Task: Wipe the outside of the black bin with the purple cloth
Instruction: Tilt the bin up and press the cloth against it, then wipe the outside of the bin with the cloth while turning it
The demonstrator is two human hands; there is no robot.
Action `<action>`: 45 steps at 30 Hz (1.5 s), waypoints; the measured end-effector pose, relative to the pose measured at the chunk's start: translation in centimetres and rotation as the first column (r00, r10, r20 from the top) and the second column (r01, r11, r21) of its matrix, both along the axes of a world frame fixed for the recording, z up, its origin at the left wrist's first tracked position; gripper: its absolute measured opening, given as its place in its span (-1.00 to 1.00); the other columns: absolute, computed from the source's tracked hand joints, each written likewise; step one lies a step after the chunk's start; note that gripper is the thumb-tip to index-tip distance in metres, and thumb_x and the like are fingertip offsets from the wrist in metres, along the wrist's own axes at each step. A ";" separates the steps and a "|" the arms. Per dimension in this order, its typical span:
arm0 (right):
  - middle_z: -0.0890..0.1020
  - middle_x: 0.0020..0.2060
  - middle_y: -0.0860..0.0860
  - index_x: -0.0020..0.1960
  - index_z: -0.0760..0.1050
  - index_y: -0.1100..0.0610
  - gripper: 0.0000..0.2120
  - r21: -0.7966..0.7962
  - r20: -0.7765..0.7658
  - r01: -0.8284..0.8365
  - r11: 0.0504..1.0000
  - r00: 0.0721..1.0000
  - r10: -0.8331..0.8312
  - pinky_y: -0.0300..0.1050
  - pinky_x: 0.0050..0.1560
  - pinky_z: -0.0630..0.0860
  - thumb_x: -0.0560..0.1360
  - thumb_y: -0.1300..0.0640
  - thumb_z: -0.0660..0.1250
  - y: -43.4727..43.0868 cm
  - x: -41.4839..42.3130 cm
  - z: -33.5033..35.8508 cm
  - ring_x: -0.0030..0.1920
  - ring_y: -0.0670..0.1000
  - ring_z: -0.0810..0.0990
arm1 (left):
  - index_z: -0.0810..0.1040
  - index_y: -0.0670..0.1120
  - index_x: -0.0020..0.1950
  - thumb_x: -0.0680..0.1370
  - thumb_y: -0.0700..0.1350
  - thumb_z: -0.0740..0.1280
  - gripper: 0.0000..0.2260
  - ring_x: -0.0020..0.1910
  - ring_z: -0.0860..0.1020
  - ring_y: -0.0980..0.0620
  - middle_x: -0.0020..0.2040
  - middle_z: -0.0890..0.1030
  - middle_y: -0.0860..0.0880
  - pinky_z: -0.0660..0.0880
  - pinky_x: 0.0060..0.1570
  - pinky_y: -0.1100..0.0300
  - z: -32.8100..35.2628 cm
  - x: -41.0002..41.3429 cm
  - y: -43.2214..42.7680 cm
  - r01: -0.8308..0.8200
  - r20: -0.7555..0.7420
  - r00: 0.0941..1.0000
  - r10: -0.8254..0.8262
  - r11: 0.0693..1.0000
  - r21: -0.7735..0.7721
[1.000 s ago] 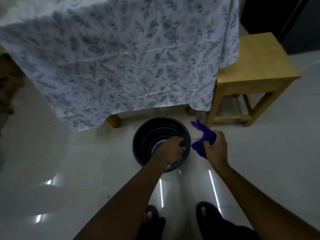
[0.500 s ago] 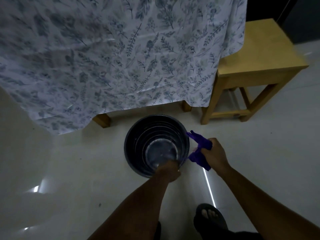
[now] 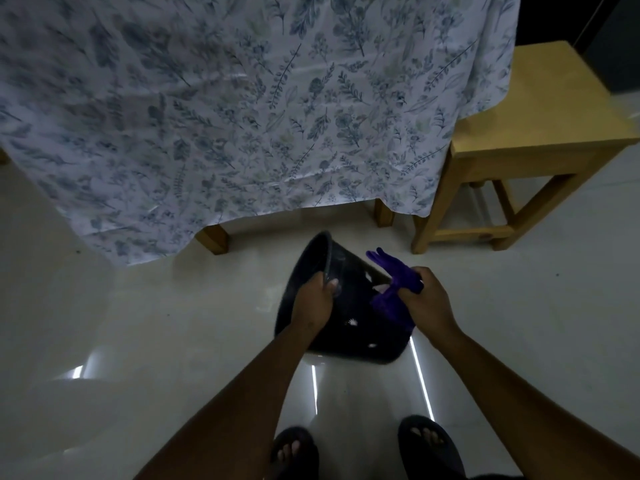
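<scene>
Tilting on the pale floor just before the cloth-draped table, the black bin leans its mouth away to the left, side wall upward — the left hand clamps its rim, the right hand clutches the bunched purple cloth against that wall. Wiping looks barely begun; next, probably, strokes down the wall while turning the bin.

Glossy pale tiled floor open left of the tilted black plastic bin. Behind: hanging leaf-printed white cloth and yellow wooden stool block passage.
</scene>
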State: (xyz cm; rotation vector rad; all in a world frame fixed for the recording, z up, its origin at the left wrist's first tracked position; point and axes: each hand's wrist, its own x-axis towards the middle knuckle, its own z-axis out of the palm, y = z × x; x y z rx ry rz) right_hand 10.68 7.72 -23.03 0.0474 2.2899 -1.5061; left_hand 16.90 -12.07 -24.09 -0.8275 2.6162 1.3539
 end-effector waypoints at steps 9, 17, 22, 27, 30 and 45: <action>0.57 0.00 -0.03 0.16 0.44 0.03 -0.62 0.165 0.035 -0.177 0.970 0.984 0.174 -0.13 -0.08 0.55 0.39 0.12 0.44 -1.6 1.1 -2.3 -0.05 -0.04 0.57 | 0.52 -0.18 0.21 0.62 -0.04 0.19 -0.71 0.09 0.59 -0.12 0.10 0.64 -0.17 0.48 0.11 0.07 -2.1 0.9 -0.9 -0.031 0.080 0.997 0.017 0.984 0.175; 0.14 0.52 0.03 0.54 0.03 -0.06 -0.32 0.556 0.081 -0.475 0.682 0.848 0.524 0.13 0.38 0.28 0.52 -0.10 0.25 -3.8 3.0 -5.0 0.45 0.17 0.18 | 0.53 -0.16 0.11 0.64 -0.01 0.13 -0.72 -0.01 0.58 -0.04 0.01 0.62 -0.11 0.46 -0.09 0.23 -3.6 1.3 -1.3 -0.077 0.057 0.996 0.067 0.979 0.187; 0.01 0.55 -0.07 0.55 -0.06 -0.04 -0.37 0.654 -0.120 -0.430 0.622 0.753 0.648 0.16 0.48 0.00 0.56 -0.28 -0.11 -6.6 2.9 -7.1 0.54 0.05 -0.06 | 0.50 -0.11 0.01 0.65 0.04 0.08 -0.70 -0.16 0.55 0.03 -0.13 0.57 -0.01 0.39 -0.27 0.32 -5.4 2.4 -2.0 -0.122 0.045 0.992 0.121 0.992 0.040; 0.20 0.51 -0.06 0.53 0.05 -0.04 -0.48 0.601 -0.168 -0.388 0.699 0.794 0.585 0.10 0.48 0.12 0.62 -0.15 -0.02 -7.7 1.1 -10.5 0.50 -0.01 0.14 | 0.49 -0.06 -0.05 0.65 0.06 0.05 -0.70 -0.21 0.53 0.16 -0.19 0.54 0.07 0.39 -0.27 0.36 -7.1 2.6 -2.0 -0.175 0.005 0.985 0.175 0.984 -0.019; 0.30 0.48 -0.04 0.51 0.17 -0.01 -0.51 0.571 -0.165 -0.299 0.765 0.870 0.464 0.10 0.44 0.21 0.61 -0.12 0.02 -8.1 0.0 -11.4 0.46 0.00 0.25 | 0.48 -0.03 -0.09 0.65 0.06 0.05 -0.71 -0.19 0.55 0.11 -0.20 0.55 0.09 0.44 -0.23 0.30 -7.7 2.9 -2.2 -0.200 0.005 0.980 0.201 0.978 -0.065; 0.41 0.41 0.01 0.48 0.23 0.05 -0.55 0.485 -0.103 -0.345 0.803 0.890 0.445 -0.01 0.40 0.30 0.62 -0.03 0.08 -7.0 -2.0 -11.4 0.36 0.02 0.42 | 0.43 -0.03 -0.18 0.65 0.07 0.04 -0.69 -0.28 0.53 0.09 -0.26 0.54 0.05 0.38 -0.32 0.29 -8.6 2.3 -3.0 -0.164 0.006 0.986 0.166 0.979 -0.120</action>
